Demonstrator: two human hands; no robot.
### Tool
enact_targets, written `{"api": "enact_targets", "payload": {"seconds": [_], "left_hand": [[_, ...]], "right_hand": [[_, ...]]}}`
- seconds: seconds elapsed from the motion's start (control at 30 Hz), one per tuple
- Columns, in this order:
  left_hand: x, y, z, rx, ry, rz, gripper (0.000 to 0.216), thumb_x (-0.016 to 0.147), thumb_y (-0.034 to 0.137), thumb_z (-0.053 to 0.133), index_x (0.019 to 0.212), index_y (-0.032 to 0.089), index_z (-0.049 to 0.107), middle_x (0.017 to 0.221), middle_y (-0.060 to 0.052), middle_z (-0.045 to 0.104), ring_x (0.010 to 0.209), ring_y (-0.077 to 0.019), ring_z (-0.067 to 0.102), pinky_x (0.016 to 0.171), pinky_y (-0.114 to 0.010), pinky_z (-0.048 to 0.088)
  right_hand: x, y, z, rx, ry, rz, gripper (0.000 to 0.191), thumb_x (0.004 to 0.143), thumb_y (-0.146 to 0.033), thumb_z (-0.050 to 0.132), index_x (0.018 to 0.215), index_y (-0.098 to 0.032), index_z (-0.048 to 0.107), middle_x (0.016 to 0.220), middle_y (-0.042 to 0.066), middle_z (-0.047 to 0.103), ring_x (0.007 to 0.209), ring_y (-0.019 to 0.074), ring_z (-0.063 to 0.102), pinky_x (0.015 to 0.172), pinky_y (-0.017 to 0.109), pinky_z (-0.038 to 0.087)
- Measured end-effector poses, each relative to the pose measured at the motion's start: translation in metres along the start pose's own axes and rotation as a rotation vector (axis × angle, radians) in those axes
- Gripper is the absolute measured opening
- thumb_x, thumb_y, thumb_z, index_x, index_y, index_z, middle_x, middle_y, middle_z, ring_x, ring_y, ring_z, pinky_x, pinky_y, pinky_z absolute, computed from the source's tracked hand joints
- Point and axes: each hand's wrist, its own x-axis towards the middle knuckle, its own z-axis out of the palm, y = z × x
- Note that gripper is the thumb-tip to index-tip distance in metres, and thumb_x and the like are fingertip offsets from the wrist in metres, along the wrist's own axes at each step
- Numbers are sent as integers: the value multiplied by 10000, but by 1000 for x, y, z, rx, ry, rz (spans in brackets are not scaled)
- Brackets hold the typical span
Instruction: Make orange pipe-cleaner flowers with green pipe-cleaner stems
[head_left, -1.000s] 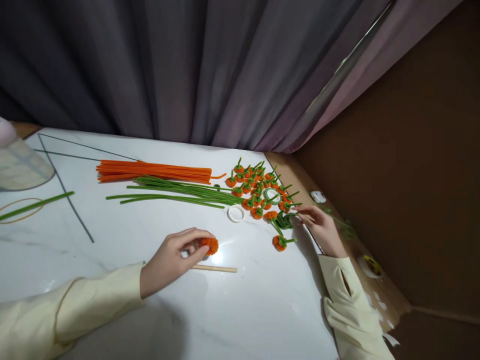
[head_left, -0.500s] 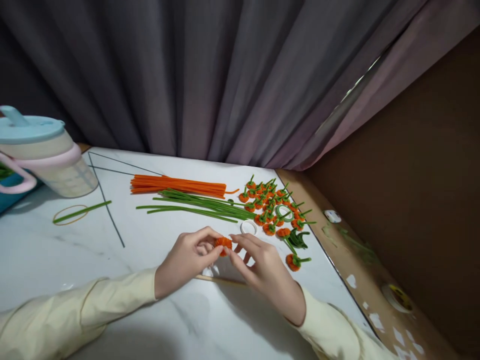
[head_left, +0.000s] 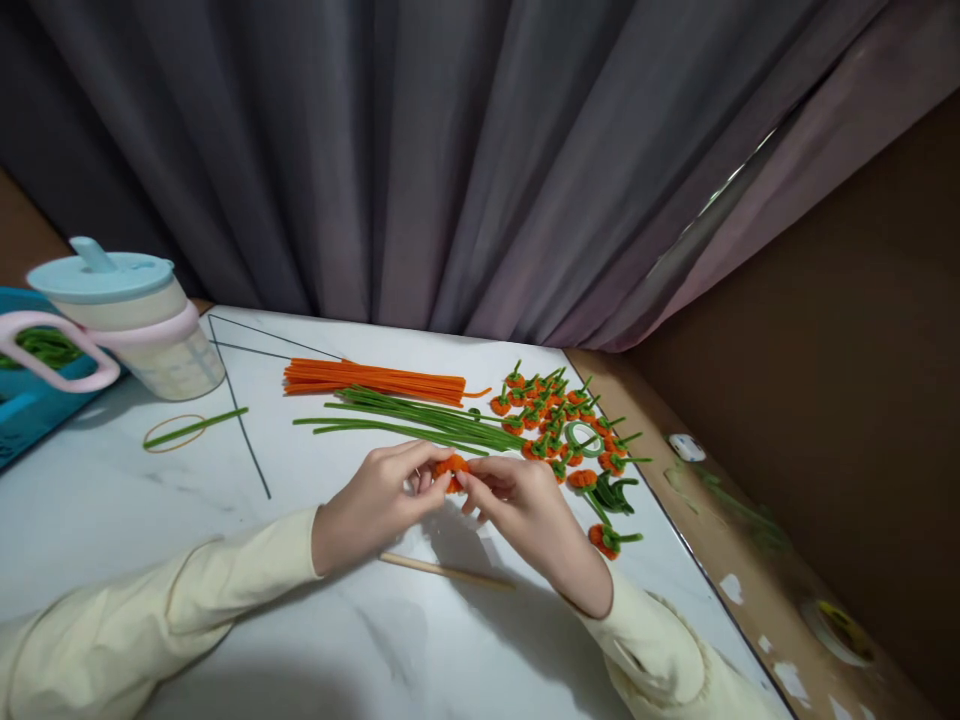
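Between my two hands, above the white marbled table [head_left: 300, 640], is a small fuzzy orange pumpkin [head_left: 454, 468] made of pipe cleaner. My left hand [head_left: 386, 492] pinches its left side between thumb and fingers. From the other side, the thumb and fingers of my right hand [head_left: 521, 505] close on it too. Below the hands lies a thin wooden stick [head_left: 446, 571]. Just beyond them are green pipe cleaners [head_left: 427, 418] and a bundle of orange pipe cleaners [head_left: 375, 379]. Several orange pumpkins with green stems [head_left: 551, 405] cluster to the right.
A tumbler with a blue lid and pink handle [head_left: 161, 335] stands at the left, in front of a blue basket [head_left: 45, 425]. A green pipe cleaner [head_left: 196, 428] lies across a rubber band. Near the pumpkins is a tape roll [head_left: 584, 438]. A curtain [head_left: 420, 170] hangs behind.
Both hands have risen slightly with the orange pumpkin, and my right fingers have closed in on it. More of the wooden stick shows. The view has shifted left.
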Motion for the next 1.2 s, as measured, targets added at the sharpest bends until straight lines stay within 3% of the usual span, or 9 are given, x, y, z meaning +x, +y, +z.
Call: {"api": "enact_targets", "payload": {"seconds": [0.13,0.27,0.4,0.53,0.63,0.77,0.93,1.03,1.2], "left_hand": [[6,3,-21,5,-81,-2,311,810,272,556,1091,158,625,907,-38,681,668,-116,599,631,-211,492],[8,10,-36,51,-131,0,256,831,311,555,1014,180,677,913,-29,704,702,-130,614,626,-215,487],[7,17,-35,-16,-162,-82,225,829,315,575,990,213,693,898,-8,714,732,-142,630,605,-216,477],[4,17,-24,-164,-121,-182,199,821,277,579,984,207,670,925,-8,701,819,-156,640,701,-239,499],[2,15,-19,-155,-82,-163,167,808,216,568,956,192,641,861,-4,686,745,-140,627,686,-244,494],[-1,13,-17,-163,-82,-136,213,809,212,565,1018,178,549,828,-12,654,710,-137,606,650,-248,493],[-5,16,-16,-251,-29,-112,299,816,234,583,1074,189,440,890,-26,615,805,-144,606,701,-248,513],[-8,18,-16,-182,-4,-86,261,820,194,566,1054,194,451,889,-17,619,781,-128,606,701,-234,509],[-11,19,-19,0,-9,80,197,835,135,541,1020,199,515,855,6,630,717,-103,597,699,-210,493]], "right_hand": [[4,-5,-16,253,-25,140,184,822,-280,576,803,-133,684,632,22,668,536,122,609,512,200,479],[4,-13,-27,334,-58,179,213,796,-329,614,775,-135,700,631,20,671,541,109,602,522,193,494],[1,-14,-24,346,-83,149,241,803,-355,607,808,-132,698,654,30,676,560,114,610,543,210,521],[-4,-10,-11,206,4,10,186,825,-299,586,893,-142,661,753,42,684,622,132,632,553,232,537],[-7,-8,-3,19,136,-186,222,823,-233,590,1036,-173,610,916,67,664,752,156,637,575,241,546],[-10,-7,1,-80,170,-414,274,867,-140,500,1129,-201,551,1024,78,618,850,160,618,698,268,551],[-8,-6,-1,-102,182,-440,244,875,-117,472,1089,-186,565,964,75,621,845,160,609,727,272,537],[-7,-7,-1,-92,184,-468,201,876,-123,473,1030,-178,591,921,75,622,817,153,603,705,261,531],[-9,-10,-3,-75,152,-464,157,868,-132,496,943,-161,630,830,60,637,716,137,594,660,254,518]]}}
